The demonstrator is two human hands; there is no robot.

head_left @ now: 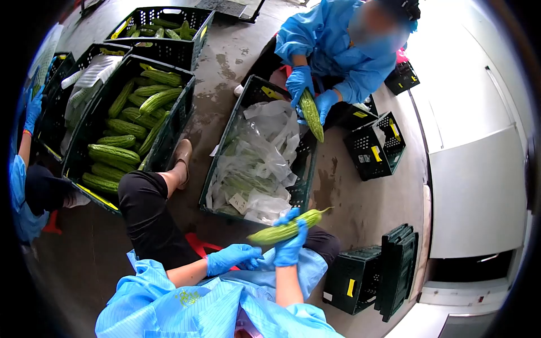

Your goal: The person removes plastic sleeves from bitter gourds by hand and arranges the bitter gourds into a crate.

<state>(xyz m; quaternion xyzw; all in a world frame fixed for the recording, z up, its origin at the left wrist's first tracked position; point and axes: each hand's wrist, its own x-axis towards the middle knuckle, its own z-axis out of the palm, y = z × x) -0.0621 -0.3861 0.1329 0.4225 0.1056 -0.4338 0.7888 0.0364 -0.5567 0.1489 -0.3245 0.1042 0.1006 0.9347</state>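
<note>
A pale green bitter melon (pixel 288 227) lies across my right hand (pixel 289 243), whose blue-gloved fingers are wrapped round its middle. The melon's thin stem points right. Beside it, slightly lower and to the left, my left hand (pixel 234 258) is held over my lap in a blue glove. Its fingers are loosely bent and apart, with nothing visible in them. Just beyond my hands stands a dark green crate (pixel 209 188) lined with clear plastic bags (pixel 256 152); greenish shapes show through the plastic, too blurred to name.
Across the crate, a co-worker (pixel 332 39) in blue holds another bitter melon (pixel 310 115) in both gloved hands. To my left, a big crate (pixel 189 84) holds several bitter melons (pixel 127 127). Another person's hand (pixel 32 112) shows at far left. Dark crates (pixel 352 280) stand on the right.
</note>
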